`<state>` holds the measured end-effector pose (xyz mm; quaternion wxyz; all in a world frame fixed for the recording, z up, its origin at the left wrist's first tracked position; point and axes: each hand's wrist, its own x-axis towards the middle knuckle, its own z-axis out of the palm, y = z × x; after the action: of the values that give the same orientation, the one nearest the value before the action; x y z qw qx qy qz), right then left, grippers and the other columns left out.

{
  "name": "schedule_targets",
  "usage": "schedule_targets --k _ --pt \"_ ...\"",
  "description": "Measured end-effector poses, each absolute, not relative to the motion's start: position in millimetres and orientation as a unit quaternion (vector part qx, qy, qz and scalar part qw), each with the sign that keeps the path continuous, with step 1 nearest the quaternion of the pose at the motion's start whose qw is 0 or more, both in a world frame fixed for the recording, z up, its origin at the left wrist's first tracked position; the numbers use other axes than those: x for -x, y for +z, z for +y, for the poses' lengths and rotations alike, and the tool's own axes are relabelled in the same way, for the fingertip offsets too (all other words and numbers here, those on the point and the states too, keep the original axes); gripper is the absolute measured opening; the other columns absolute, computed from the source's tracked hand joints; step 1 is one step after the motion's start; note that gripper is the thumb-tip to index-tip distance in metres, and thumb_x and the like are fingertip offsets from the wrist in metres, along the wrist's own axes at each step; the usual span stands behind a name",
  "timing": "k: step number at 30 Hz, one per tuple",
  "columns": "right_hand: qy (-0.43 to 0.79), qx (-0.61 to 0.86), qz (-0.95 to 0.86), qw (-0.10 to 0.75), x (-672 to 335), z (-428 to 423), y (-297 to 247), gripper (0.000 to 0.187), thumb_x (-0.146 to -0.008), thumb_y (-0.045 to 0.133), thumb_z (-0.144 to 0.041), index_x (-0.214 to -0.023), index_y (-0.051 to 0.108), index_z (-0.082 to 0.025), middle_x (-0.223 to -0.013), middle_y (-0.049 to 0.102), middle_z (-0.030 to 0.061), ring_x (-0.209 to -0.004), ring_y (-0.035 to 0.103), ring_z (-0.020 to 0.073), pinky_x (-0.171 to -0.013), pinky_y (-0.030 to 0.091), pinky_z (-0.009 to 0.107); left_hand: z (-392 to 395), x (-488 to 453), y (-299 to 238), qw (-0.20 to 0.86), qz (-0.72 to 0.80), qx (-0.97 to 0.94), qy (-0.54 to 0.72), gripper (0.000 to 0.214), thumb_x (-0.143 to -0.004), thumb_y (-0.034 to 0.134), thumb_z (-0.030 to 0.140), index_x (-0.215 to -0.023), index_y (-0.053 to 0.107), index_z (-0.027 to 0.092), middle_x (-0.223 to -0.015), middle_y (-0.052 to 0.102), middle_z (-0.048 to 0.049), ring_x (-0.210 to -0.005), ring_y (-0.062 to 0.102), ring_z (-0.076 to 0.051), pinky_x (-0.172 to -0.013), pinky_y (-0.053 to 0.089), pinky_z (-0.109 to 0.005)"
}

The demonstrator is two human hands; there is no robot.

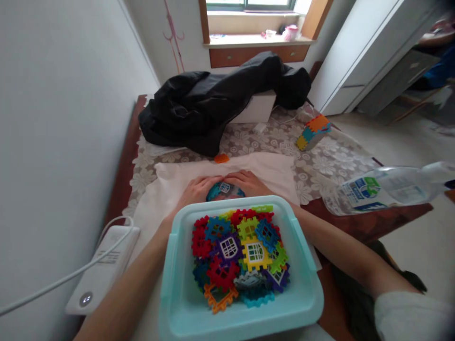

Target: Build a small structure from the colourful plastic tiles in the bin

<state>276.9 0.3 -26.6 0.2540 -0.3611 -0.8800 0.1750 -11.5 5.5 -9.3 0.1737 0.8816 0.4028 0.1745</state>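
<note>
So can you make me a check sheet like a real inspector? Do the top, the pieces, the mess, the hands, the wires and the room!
Top: lace cloth, with a white cloth over part of it.
Pieces: mixed-colour tiles in a tub.
Mess: black sheet, bottle, orange piece, tile box.
Hands: left hand and right hand at a blue piece beyond the tub; grip partly hidden.
Wires: white cable crossing a white box at left.
Room: wall, window, drawer.
</note>
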Motion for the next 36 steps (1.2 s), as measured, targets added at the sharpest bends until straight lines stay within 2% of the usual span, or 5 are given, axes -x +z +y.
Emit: schedule_targets --k 6,16,23,30,36 --pt "0.177 0.393 -0.818 0.382 -277 1 -39 0.032 -0.115 0.068 -0.046 -0.142 0.069 -0.029 -0.156 0.077 0.0188 -0.147 0.073 0.038 -0.123 0.063 0.069 7 11 -7 0.161 0.386 -0.899 0.129 0.039 -0.114 0.071 0.048 -0.145 0.085 0.029 -0.167 0.075 -0.0111 -0.152 0.072 -0.038 -0.131 0.057 -0.06" --pt "0.095 0.409 -0.844 0.333 -283 24 -28 0.023 -0.116 0.069 -0.041 -0.128 0.082 -0.025 -0.157 0.08 0.0142 -0.151 0.07 0.0363 -0.137 0.044 0.068 10 12 -10 0.203 0.379 -0.885 0.177 0.021 -0.106 0.082 0.039 -0.119 0.085 0.023 -0.152 0.083 -0.0149 -0.143 0.076 -0.038 -0.128 0.058 -0.059" --pt "0.094 0.467 -0.848 0.231 -254 84 -16 0.044 -0.114 0.071 -0.034 -0.156 0.072 -0.021 -0.166 0.072 0.018 -0.153 0.064 0.0405 -0.131 0.046 0.061 12 9 -13 0.177 0.397 -0.89 0.136 0.059 -0.111 0.071 0.041 -0.167 0.072 0.024 -0.173 0.069 -0.0171 -0.154 0.067 -0.041 -0.131 0.053 -0.059" --pt "0.17 0.505 -0.809 0.247 -242 112 -20 0.035 -0.098 0.086 -0.034 -0.127 0.077 -0.018 -0.131 0.084 0.0126 -0.12 0.075 0.0338 -0.113 0.051 0.05 16 10 -13 0.173 0.383 -0.899 0.123 0.055 -0.106 0.071 0.033 -0.159 0.078 0.02 -0.163 0.075 -0.0173 -0.148 0.069 -0.041 -0.13 0.054 -0.057" --pt "0.134 0.426 -0.831 0.331 -260 79 -12 0.045 -0.098 0.082 -0.022 -0.142 0.073 -0.022 -0.144 0.076 0.0123 -0.137 0.068 0.0329 -0.127 0.044 0.052 14 9 -8 0.166 0.381 -0.9 0.131 0.066 -0.101 0.075 0.03 -0.165 0.072 0.016 -0.156 0.077 -0.0211 -0.149 0.067 -0.042 -0.133 0.051 -0.06"
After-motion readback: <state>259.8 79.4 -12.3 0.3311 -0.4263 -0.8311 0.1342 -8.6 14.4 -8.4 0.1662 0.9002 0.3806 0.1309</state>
